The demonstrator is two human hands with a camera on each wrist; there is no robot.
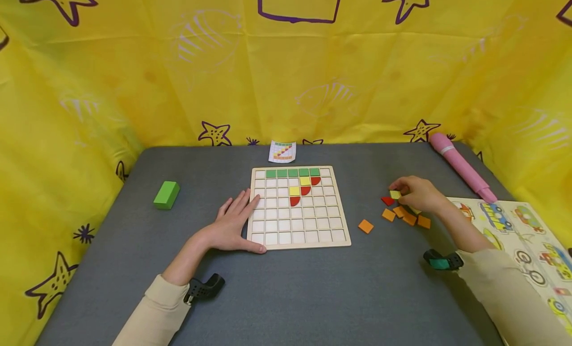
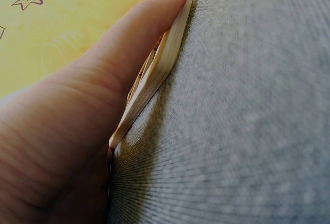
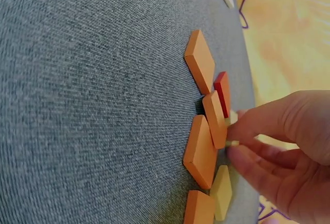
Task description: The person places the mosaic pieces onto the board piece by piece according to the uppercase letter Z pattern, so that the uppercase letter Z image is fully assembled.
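My left hand (image 1: 232,229) rests at the left side of a wooden grid board (image 1: 308,246), fingers spread and straight, its thumb on the near left corner. In the left wrist view the thumb (image 2: 139,33) lies along the board's edge. A row of green square tiles (image 1: 292,173) sits in the board, with yellow tiles (image 1: 294,191) and red rounded tiles (image 1: 306,190) stepping diagonally below. Over at the right, my right hand (image 1: 420,193) pinches a yellow square tile (image 1: 395,194) between thumb and fingers. Loose orange tiles (image 3: 200,152), a red tile (image 3: 223,92) and another yellow tile (image 3: 221,193) lie beside it.
A small pattern card (image 1: 282,152) stands behind the board. At left is a green block (image 1: 167,195). A pink pen-like stick (image 1: 464,167) lies at the back right, its tip over a picture puzzle board (image 1: 532,242). One orange tile (image 1: 366,226) lies apart, nearer the grid board.
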